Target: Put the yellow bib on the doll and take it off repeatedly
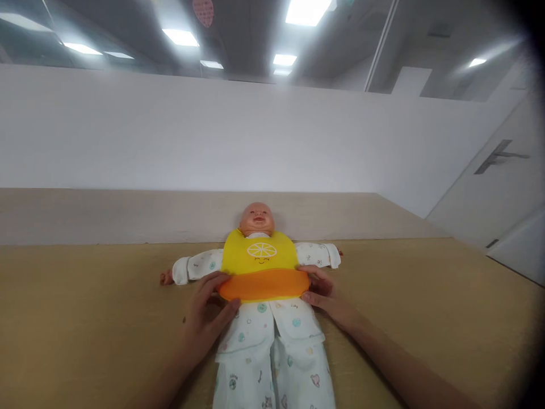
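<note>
A baby doll lies on its back on a wooden table, arms spread, dressed in a white printed sleepsuit. On its chest sits a yellow bib with an orange pocket along the lower edge. My left hand grips the orange pocket's left end, thumb under it and fingers curled on top. At the pocket's right end my right hand pinches the bib's edge.
A low wooden ledge runs behind the doll's head, with a white wall above it. A white door with a lever handle stands at the right. The table's right edge slants off beside it.
</note>
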{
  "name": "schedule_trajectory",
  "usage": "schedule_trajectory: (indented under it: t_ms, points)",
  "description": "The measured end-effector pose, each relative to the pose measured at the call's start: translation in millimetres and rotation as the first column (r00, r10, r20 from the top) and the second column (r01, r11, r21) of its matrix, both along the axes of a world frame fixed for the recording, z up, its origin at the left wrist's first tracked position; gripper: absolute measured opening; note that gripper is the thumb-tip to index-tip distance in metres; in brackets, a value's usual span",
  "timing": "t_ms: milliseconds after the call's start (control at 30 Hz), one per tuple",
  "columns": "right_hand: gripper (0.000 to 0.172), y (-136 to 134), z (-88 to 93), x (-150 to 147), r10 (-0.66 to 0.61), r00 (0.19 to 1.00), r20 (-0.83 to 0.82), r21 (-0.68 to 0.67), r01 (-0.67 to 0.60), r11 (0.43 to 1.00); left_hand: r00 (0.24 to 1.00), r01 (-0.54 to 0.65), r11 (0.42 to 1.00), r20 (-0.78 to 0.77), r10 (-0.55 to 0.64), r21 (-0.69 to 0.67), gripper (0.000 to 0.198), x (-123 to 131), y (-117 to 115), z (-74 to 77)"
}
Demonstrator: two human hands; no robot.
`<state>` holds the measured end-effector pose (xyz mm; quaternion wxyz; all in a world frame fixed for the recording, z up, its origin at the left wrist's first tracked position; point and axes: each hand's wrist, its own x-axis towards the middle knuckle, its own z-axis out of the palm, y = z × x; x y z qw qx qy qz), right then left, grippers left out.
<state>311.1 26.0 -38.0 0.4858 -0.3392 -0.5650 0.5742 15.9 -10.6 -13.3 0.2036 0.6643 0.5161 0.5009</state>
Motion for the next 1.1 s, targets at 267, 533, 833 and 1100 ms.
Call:
schedule_trajectory:
  t_ms: [267,533,833,1100]
  points:
    - [0.049,0.9,-0.3,1.2,-0.035,0.999,-0.027,0.025,0.035,0.999,1.000,0.002,1.000,0.013,-0.002,-0.014,0.034,3.3,-0.9,3.4]
    - [0.030,3.7,1.2,4.6,-0.132,0.991,-0.027,0.134,0.135,0.982,0.979,-0.050,0.996,0.194,0.065,-0.080,0.035,-1.0,-2.3,-0.1]
    - [0.030,17.6,2.5,25.7,-0.577,0.794,0.194,0.277,0.520,0.808,0.957,-0.284,0.953,0.020,0.288,-0.109,0.030,-25.0,14.4,4.3]
    - [0.031,39.2,5.1,88.7,-0.772,0.462,0.437,0.423,0.652,0.629,0.874,-0.378,0.904,-0.401,0.276,-0.201,0.028,-75.8,30.6,15.4]
